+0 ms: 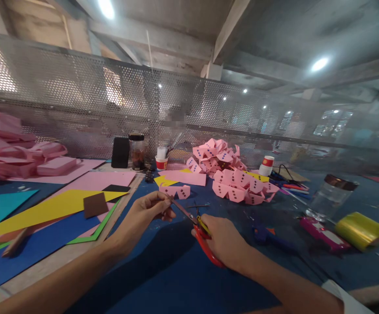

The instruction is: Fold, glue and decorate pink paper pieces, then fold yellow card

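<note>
My right hand (225, 240) is closed round the handles of a pair of scissors (209, 250), red with a yellow inner part. The blades point up and left, with their tips by the fingers of my left hand (152, 207). That hand is pinched closed at the blade tips; whatever it holds is too small to make out. Thin dark strips (202, 205) lie on the blue table just beyond the scissors. Behind my left fingers stands a folded pink paper piece (178, 191) with dark dots. A larger group of dotted pink paper pieces (238, 185) sits further right.
Coloured paper sheets (52, 209) and a pink paper pile (16, 152) cover the left side. At right are a blue glue gun (271, 237), a clear jar (331, 198), a yellow tape roll (362, 231) and a pink object (323, 233). A perforated metal screen (85, 109) rises behind.
</note>
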Tool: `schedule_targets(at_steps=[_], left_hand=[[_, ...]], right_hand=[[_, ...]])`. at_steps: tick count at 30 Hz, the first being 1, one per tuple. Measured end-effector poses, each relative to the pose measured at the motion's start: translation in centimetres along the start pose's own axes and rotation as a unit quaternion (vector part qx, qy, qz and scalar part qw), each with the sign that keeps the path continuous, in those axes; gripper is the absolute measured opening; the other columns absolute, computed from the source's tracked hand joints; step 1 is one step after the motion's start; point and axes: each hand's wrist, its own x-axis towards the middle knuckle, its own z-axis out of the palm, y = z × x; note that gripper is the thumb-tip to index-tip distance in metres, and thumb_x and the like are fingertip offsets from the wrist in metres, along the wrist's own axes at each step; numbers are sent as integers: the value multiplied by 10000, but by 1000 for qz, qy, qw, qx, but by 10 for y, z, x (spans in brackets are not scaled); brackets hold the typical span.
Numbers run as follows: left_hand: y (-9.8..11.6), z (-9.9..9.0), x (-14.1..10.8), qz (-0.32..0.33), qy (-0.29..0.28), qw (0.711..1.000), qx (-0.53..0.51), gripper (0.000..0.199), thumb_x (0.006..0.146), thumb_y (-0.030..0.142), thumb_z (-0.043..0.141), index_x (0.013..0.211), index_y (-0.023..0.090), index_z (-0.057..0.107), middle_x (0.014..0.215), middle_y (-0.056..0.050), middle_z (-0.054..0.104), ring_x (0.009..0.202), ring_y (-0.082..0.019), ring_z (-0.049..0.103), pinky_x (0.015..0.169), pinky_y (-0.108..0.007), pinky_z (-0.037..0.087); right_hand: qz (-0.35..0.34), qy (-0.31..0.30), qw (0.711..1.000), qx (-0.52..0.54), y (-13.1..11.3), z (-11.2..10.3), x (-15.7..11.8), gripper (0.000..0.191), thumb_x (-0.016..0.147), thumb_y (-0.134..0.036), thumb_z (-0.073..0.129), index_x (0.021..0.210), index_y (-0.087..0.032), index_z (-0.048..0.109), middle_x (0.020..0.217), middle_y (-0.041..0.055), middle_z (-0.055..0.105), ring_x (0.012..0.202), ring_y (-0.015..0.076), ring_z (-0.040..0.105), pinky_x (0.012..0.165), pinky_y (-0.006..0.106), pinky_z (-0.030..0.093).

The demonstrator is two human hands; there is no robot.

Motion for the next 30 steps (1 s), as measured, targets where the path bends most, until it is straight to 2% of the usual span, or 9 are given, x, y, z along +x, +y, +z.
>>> schedule_targets(at_steps=[30], left_hand=[[-1,-2,2,-3,-6,1000,-6,185,862,356,658,839,180,607,732,-30,722,697,-149,622,698,-269,456]], right_hand=[[1,1,1000,-11,6,4,3,229,965,-382,507,843,-199,573,832,44,739,710,185,672,580,271,262]])
